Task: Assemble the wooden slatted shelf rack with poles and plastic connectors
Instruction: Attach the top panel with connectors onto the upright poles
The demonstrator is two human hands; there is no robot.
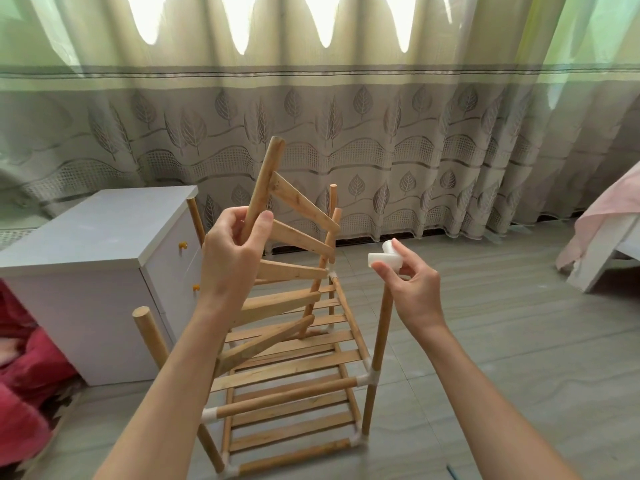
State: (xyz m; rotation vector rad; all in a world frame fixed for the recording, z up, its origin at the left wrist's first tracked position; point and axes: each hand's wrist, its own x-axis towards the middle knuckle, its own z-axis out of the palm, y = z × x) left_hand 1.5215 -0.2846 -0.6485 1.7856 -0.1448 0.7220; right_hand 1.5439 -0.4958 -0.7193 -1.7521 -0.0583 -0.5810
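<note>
— Where is the rack (294,372) seen?

— It is seen standing on the floor (502,358), low in the middle of the view, just in front of the person. Two slatted shelves are already joined in it, with white plastic at the corners.

— What is held in the left hand (232,258)?

— A loose slat panel (277,268) is held by one of its side poles. The fingers and thumb are curled round that pole near its upper half. The panel is tilted, so its long poles point up and away, toward the curtain (381,140). Its lower end hangs over the rack.

— And the right hand (412,289)?

— A white connector (386,259) is pinched in its fingertips. It is held up in the air, just right of the panel and apart from it.

— Which pole is nearest to the connector?

— The upright pole (381,334) at the rack's right side. Its top is hidden behind the right hand, so how close the two are cannot be told. The pole stands almost straight up, so the connector would likely have to be pushed straight down onto it.

— Which hand is better placed for that?

— The right one, it is judged, since it is right above that pole. The panel's bare pole end (277,142) is high up and to the left, farther off.

— What could go wrong?

— The panel may swing while it is held by one pole only.
</note>
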